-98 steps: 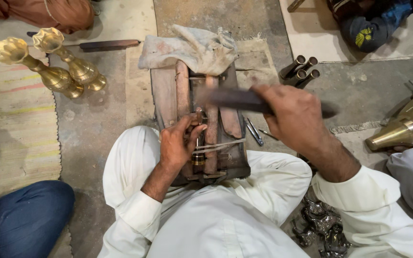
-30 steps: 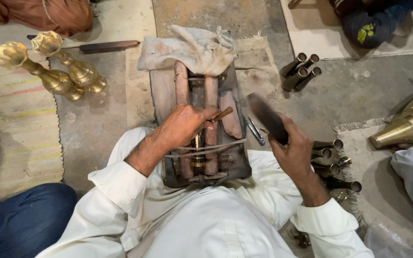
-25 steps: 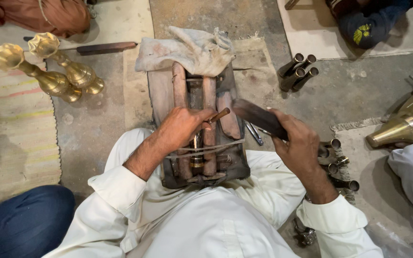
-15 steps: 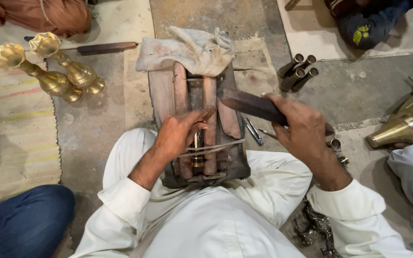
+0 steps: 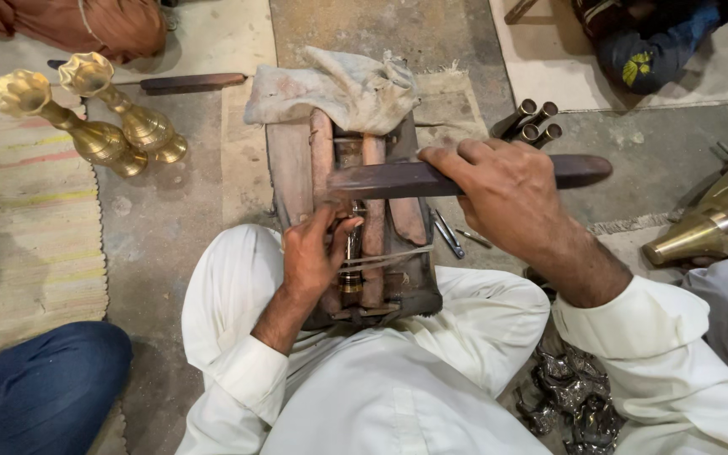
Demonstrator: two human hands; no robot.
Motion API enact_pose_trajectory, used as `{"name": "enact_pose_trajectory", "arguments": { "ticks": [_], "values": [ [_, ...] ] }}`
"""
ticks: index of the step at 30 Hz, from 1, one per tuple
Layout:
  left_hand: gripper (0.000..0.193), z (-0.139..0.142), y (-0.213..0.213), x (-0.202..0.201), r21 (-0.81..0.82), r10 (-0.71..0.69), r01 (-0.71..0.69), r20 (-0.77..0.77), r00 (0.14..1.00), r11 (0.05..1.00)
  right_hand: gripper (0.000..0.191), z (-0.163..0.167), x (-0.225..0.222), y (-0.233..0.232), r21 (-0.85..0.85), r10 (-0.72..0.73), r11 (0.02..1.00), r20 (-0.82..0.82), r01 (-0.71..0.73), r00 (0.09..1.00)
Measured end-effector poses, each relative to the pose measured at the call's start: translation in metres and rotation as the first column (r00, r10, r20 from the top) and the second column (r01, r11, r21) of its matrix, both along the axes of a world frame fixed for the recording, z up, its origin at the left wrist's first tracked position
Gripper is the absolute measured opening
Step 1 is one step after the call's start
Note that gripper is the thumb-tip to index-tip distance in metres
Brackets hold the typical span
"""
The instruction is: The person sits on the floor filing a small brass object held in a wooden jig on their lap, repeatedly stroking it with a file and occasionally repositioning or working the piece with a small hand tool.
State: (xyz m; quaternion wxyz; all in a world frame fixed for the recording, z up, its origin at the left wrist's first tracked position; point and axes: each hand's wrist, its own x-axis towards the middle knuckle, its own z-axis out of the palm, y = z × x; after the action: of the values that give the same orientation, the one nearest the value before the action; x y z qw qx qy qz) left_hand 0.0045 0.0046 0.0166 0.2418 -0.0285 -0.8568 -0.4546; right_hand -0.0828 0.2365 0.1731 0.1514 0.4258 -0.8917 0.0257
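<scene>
I sit on the floor with a worn wooden work block between my knees. My left hand pinches a small brass piece upright against the block's wooden bars. My right hand grips a long flat dark metal file, held level across the block just above the brass piece. A dirty white rag lies over the far end of the block.
Two brass vases stand at the left on a striped mat, a dark-handled tool behind them. Short brass tubes lie right of the block, a large brass cone at the right edge, dark metal castings by my right knee. Other people sit around.
My right hand has swung the file from beside my right knee up and leftward, now lying flat across the block. My left hand stays on the brass piece.
</scene>
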Motion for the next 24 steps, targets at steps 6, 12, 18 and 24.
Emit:
{"name": "enact_pose_trajectory", "arguments": {
  "ticks": [6,12,18,24],
  "values": [
    [0.024,-0.001,0.001,0.002,0.064,0.028,-0.027,-0.014,1.000,0.998,0.041,0.002,0.004,-0.004,-0.012,0.009,1.000,-0.016,-0.010,1.000],
    [0.023,-0.004,0.004,0.006,0.095,0.035,-0.033,-0.018,0.999,0.995,0.042,0.005,0.008,-0.001,0.010,0.020,1.000,-0.086,-0.019,0.996],
    [0.023,-0.009,0.006,0.006,0.216,0.056,-0.059,0.019,0.998,0.975,0.043,0.004,0.009,0.000,0.029,0.004,1.000,-0.076,-0.002,0.997],
    [0.024,-0.020,0.007,0.005,0.020,0.092,-0.091,-0.113,0.989,0.996,0.043,0.005,0.012,0.000,-0.182,0.060,0.980,-0.082,-0.074,0.995]
  ]
}}
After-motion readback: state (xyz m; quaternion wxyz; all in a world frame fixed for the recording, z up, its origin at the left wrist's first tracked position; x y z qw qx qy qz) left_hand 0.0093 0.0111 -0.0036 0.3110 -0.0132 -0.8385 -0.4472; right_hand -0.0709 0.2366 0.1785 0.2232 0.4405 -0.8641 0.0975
